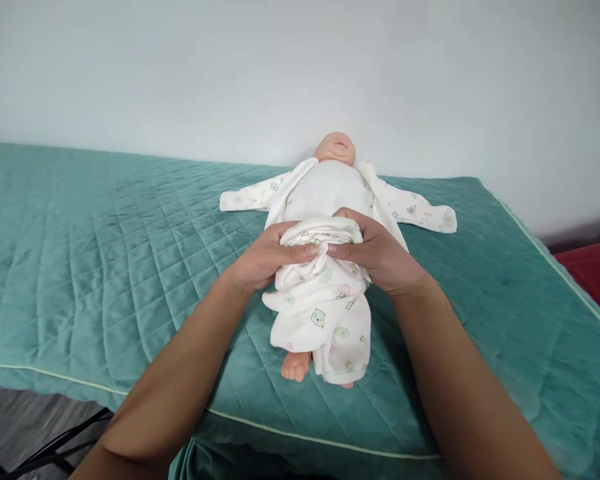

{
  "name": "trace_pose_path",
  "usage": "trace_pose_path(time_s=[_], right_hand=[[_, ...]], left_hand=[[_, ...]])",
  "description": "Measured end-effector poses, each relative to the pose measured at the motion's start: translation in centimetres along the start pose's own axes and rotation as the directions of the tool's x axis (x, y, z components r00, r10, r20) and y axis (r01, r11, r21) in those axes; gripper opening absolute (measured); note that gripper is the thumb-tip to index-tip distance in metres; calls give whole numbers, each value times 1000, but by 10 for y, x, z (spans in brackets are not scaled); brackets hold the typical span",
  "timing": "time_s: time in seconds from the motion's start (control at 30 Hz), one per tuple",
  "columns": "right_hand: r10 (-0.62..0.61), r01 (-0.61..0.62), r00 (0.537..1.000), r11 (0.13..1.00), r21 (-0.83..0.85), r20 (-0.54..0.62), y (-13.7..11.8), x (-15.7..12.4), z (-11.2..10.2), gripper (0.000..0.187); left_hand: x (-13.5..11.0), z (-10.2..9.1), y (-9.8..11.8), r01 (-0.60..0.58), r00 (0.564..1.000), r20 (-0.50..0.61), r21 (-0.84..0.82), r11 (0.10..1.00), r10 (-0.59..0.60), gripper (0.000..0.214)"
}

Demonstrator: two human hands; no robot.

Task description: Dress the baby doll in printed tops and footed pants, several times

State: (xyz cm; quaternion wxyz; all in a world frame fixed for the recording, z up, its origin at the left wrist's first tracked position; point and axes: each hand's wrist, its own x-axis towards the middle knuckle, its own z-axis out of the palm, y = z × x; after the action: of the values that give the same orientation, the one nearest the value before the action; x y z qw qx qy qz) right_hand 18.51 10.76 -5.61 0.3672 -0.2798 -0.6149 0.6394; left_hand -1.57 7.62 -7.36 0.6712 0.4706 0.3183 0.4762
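Observation:
A baby doll [336,148] lies on its back with its head toward the wall. Its long-sleeved white printed top [253,195] is spread open at the front over a plain white torso. White baby pants [325,313] with a small animal print cover its legs, and a foot [296,366] pokes out of one leg end. My left hand [275,257] grips the bunched waistband from the left, thumb on top. From the right, my right hand [367,250] grips the same waistband, its thumb close to the other. Most of my fingers are hidden behind the cloth.
A green quilted cover [105,267] with a pale piped edge lies under the doll. Behind it rises a white wall [230,73]. Something red [593,273] is at the far right, and dark straps [60,443] hang at the lower left above a grey floor.

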Motion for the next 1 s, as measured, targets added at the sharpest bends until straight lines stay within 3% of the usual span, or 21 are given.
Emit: trace_pose_path(time_s=[0.2,0.4,0.53,0.67,0.83,0.9,1.0], right_hand=[[-49,33,998,925,-378,-32,1,1,4,19],[-58,44,998,889,-456,-16,5,-1,5,13],[-7,29,999,843,-538,44,5,0,7,8],[40,23,994,836,-548,103,4,-1,8,11],[97,32,982,755,-655,160,3,0,9,14],[104,53,978,709,-704,178,3,0,9,13],[97,84,975,668,-739,199,4,-1,10,12]], left_hand=[[-45,35,-1,0,964,-261,-190,982,-50,31],[-105,84,-1,31,914,-383,-260,965,-132,22],[-129,114,0,-37,828,-510,-467,884,-234,15],[-144,138,-9,-101,734,-582,-603,791,-350,27],[-159,137,-40,-148,597,-686,-604,783,-416,26],[-166,129,-52,-157,569,-726,-556,816,-385,25],[-176,114,-64,-143,565,-759,-477,867,-324,26]])
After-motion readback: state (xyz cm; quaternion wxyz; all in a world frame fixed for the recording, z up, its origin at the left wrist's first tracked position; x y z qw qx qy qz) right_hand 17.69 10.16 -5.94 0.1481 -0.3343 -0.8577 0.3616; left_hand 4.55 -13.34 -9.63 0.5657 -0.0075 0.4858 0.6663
